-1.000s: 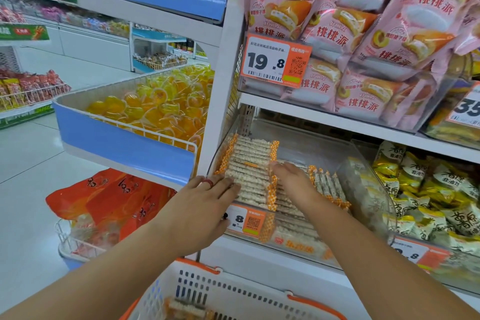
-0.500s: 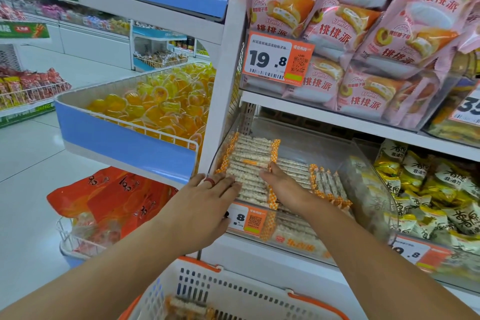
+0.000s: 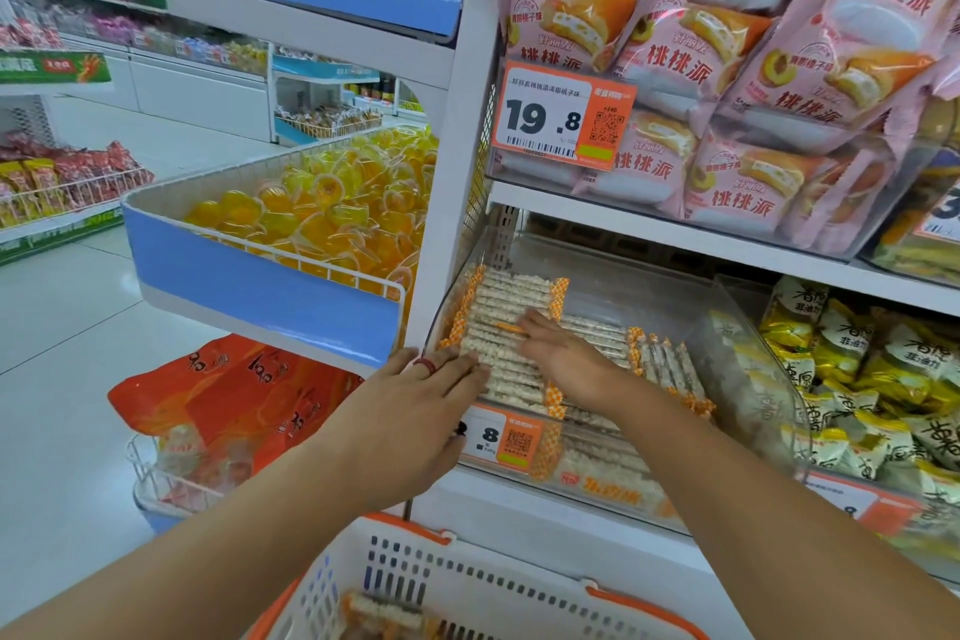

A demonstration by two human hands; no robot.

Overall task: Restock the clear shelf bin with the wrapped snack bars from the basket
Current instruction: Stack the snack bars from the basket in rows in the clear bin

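Note:
The clear shelf bin [image 3: 691,307] on the lower shelf holds rows of wrapped snack bars [image 3: 506,307], pale with orange checked ends. My left hand [image 3: 415,411], with a red ring, lies flat with straight fingers against the near left end of the stack at the bin's front edge. My right hand [image 3: 566,353] rests palm down on top of the bars, fingers stretched left over the stack. At the bottom of the view is the white basket [image 3: 467,582] with orange handles. A few more wrapped bars [image 3: 379,611] lie inside it.
An orange price tag [image 3: 501,439] hangs on the bin's front. Yellow-green snack packs [image 3: 857,369] fill the bin to the right, pink cake packs [image 3: 727,62] the shelf above. A blue tray of yellow jelly cups [image 3: 322,218] juts out at left, orange bags [image 3: 234,395] below it.
My right hand has slid left and further in across the top of the bars. My left hand has stayed at the stack's near left end.

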